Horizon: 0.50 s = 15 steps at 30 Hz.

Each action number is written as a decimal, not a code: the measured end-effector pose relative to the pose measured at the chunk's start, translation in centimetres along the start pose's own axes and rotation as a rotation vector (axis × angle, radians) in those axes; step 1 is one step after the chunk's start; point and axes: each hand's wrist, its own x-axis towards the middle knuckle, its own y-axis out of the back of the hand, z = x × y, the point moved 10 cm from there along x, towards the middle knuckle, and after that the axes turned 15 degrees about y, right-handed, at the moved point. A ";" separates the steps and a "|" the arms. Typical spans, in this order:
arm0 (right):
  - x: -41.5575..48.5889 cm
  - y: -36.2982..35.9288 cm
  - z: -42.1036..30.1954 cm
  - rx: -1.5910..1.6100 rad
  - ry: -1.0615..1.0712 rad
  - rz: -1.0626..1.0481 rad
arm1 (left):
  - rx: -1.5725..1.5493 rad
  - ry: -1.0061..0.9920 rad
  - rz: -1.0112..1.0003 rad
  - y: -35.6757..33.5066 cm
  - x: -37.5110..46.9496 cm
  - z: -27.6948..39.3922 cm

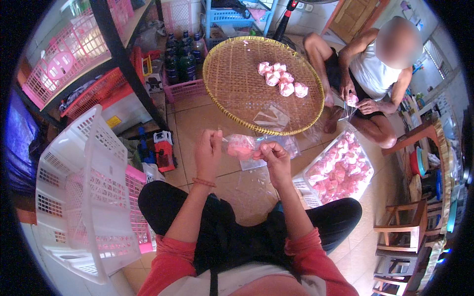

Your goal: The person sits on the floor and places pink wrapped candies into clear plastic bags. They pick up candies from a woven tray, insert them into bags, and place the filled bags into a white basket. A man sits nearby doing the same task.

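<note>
Between my two hands hangs a pink-and-white wrapped bundle (240, 145) inside a clear plastic bag. My left hand (210, 148) pinches one end of the bag, and my right hand (273, 157) grips the other end with thumb and fingers. Just beyond stands a round woven bamboo tray (237, 79) with a yellow rim. Several similar pink-and-white bundles (273, 78) lie on it, along with a clear plastic bag (272, 117). Under and beside my right hand, more clear plastic bags (255, 162) rest on the tiled floor.
Right of me, a white plastic basket (311, 199) holds many bagged bundles (339, 168). Another person (377, 74) sits cross-legged beyond it, handling a bundle (351, 100) and a bag. White baskets (94, 185) stand at my left, near a red toy vehicle (164, 151). Bottles (181, 61) fill a pink crate.
</note>
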 end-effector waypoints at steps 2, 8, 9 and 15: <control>0.0 0.6 0.3 0.026 0.008 0.037 | 0.061 0.083 -0.076 -0.9 -0.2 -0.8; -1.2 3.3 0.9 0.086 0.016 0.255 | -0.424 0.281 -0.311 -4.0 -1.2 -2.4; -1.3 3.3 1.4 0.139 -0.030 0.256 | -0.476 0.281 -0.327 -4.4 -1.2 -2.5; -1.4 3.1 2.6 0.199 -0.211 0.119 | -0.690 0.523 -0.587 -6.2 -2.2 -4.0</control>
